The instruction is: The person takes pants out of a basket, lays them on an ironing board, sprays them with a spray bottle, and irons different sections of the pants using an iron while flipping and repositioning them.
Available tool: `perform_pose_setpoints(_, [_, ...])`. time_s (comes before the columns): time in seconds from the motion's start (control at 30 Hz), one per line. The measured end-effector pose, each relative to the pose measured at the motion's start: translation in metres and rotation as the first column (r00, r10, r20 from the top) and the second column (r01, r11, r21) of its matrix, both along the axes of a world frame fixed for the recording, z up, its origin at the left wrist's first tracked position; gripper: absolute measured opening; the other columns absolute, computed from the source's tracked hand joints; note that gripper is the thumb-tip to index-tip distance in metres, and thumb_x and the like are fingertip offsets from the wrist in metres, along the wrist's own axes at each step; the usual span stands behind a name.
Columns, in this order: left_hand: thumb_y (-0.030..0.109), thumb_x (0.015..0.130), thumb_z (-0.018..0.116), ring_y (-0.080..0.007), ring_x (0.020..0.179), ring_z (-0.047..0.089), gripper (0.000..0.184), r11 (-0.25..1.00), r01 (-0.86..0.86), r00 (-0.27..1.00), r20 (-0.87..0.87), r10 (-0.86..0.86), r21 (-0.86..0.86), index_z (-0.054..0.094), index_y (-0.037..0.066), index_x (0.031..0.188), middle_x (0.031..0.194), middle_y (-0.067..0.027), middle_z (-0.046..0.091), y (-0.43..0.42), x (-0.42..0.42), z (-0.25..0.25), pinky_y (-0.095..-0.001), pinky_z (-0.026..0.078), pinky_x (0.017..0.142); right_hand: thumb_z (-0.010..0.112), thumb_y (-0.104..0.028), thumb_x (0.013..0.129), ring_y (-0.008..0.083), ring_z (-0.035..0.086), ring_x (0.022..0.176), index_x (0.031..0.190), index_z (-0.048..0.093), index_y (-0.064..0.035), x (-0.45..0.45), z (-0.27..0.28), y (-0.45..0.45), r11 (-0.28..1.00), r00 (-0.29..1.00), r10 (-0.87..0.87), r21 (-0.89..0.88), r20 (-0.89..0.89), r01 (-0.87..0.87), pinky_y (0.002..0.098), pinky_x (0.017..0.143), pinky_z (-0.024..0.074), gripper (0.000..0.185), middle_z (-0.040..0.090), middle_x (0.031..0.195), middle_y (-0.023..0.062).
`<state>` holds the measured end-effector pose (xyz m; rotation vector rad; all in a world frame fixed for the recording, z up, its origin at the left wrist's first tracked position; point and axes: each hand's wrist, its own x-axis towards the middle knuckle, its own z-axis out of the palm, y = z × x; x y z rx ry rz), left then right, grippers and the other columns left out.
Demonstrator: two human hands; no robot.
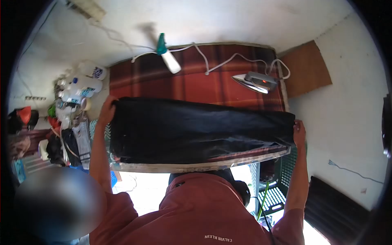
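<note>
Black trousers (196,130), folded lengthwise, lie stretched across a padded ironing surface covered in red and dark plaid cloth (192,87). They are wider at the left end and taper to the right. At the upper left corner, my left hand (108,109) is closed on the cloth's edge. My right hand (299,131) pinches the narrow right end, with its fingertips partly hidden by the fabric. Beyond the trousers, at the back right, an iron (256,82) rests with a small red light showing.
A white spray bottle (170,61) with a green head is at the back, near a white power cord (208,67). Several bottles (87,83) and hung clothes (79,141) crowd the left side. Green plastic crates (274,198) stand below right. A brown board (308,71) leans against the wall.
</note>
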<state>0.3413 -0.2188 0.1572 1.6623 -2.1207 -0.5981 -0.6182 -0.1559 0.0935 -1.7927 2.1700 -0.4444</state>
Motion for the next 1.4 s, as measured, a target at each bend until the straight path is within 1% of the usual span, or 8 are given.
perform_pose_setpoints(0.17, [-0.007,0.08,0.054,-0.04,0.111,0.058,0.036,0.981,-0.104,0.854,0.49,0.174,-0.166,0.064,0.007,0.111,0.112,-0.0155,0.062,-0.022,-0.009,-0.055,-0.0497,0.045,0.095,0.062,-0.017,0.102,0.0162,0.062,0.096,0.124,0.065,-0.0027,0.009,-0.007,0.005,0.954,0.877,-0.254,-0.046,0.408,0.298,0.0338,0.088,0.049,0.027,0.068,0.103,0.0069])
perform_pose_setpoints(0.37, [0.001,0.083,0.054,-0.0386,0.113,0.058,0.027,0.955,-0.132,0.707,0.649,0.279,-0.267,0.068,0.007,0.105,0.1,-0.0144,0.064,-0.019,-0.056,-0.045,-0.0526,0.046,0.094,0.062,-0.037,0.104,0.0162,0.063,0.093,0.115,0.071,0.0033,-0.021,-0.033,-0.004,0.903,0.798,-0.427,0.255,0.424,0.347,0.032,0.087,0.049,0.043,0.071,0.098,0.0089])
perform_pose_setpoints(0.47, [0.001,0.083,0.055,-0.039,0.116,0.057,0.031,0.923,-0.238,0.638,0.668,0.383,-0.301,0.068,0.007,0.11,0.109,-0.0133,0.066,-0.019,-0.056,-0.045,-0.0543,0.046,0.097,0.064,-0.038,0.103,0.0164,0.064,0.091,0.11,0.073,0.0029,0.011,0.001,-0.022,0.884,0.621,-0.382,0.075,0.684,0.461,0.0328,0.085,0.0495,0.042,0.072,0.096,0.0089])
perform_pose_setpoints(0.67, [-0.004,0.08,0.058,-0.0422,0.132,0.051,0.048,0.834,-0.113,0.679,0.571,0.462,-0.54,0.061,0.003,0.128,0.131,-0.0213,0.059,-0.012,-0.093,-0.052,-0.0559,0.037,0.113,0.064,-0.045,0.101,0.0209,0.066,0.087,0.103,0.073,0.0032,0.007,-0.007,-0.03,0.869,0.816,-0.485,0.068,0.315,0.49,0.0372,0.082,0.0505,0.05,0.073,0.092,0.0144])
perform_pose_setpoints(0.8, [0.0,0.077,0.062,-0.0435,0.125,0.053,0.041,0.953,0.078,0.993,0.109,-0.048,-0.294,0.062,0.003,0.118,0.12,-0.0198,0.061,0.037,-0.303,0.019,-0.0553,0.038,0.112,0.064,-0.047,0.1,0.0218,0.065,0.081,0.1,0.072,0.003,0.015,0.011,0.029,0.883,0.858,-0.461,0.018,0.226,0.469,0.0389,0.079,0.0508,0.051,0.071,0.085,0.0138])
perform_pose_setpoints(0.9, [0.014,0.077,0.073,-0.0393,0.132,0.052,0.044,0.838,0.536,0.829,-0.129,-0.545,-0.102,0.066,0.005,0.119,0.127,-0.0177,0.062,0.087,-0.422,0.002,-0.0526,0.039,0.113,0.065,-0.041,0.102,0.0173,0.061,0.071,0.095,0.071,0.0019,0.02,-0.01,0.062,0.912,0.871,-0.371,-0.053,0.321,0.407,0.0367,0.07,0.0495,0.044,0.066,0.075,0.0063])
perform_pose_setpoints(1.07, [0.018,0.086,0.069,-0.0341,0.151,0.034,0.064,0.761,0.645,0.754,0.213,-0.621,-0.063,0.052,0.006,0.147,0.157,-0.0125,0.046,0.121,-0.494,-0.057,-0.0528,0.028,0.124,0.068,-0.033,0.102,0.0116,0.052,0.059,0.089,0.067,0.001,0.02,0.012,0.058,0.877,0.594,-0.391,0.088,0.703,0.472,0.0329,0.058,0.0434,0.037,0.054,0.065,-0.0036])
perform_pose_setpoints(1.4, [0.01,0.091,0.06,-0.0309,0.155,0.031,0.058,0.65,0.756,0.637,0.139,-0.758,0.08,0.052,0.0,0.147,0.158,-0.0142,0.047,0.123,-0.478,-0.06,-0.0549,0.02,0.127,0.067,-0.039,0.1,0.0223,0.064,0.065,0.087,0.068,0.0016,-0.007,-0.023,0.061,0.954,0.921,-0.273,-0.046,0.279,0.296,0.0399,0.064,0.0488,0.043,0.065,0.069,0.0125])
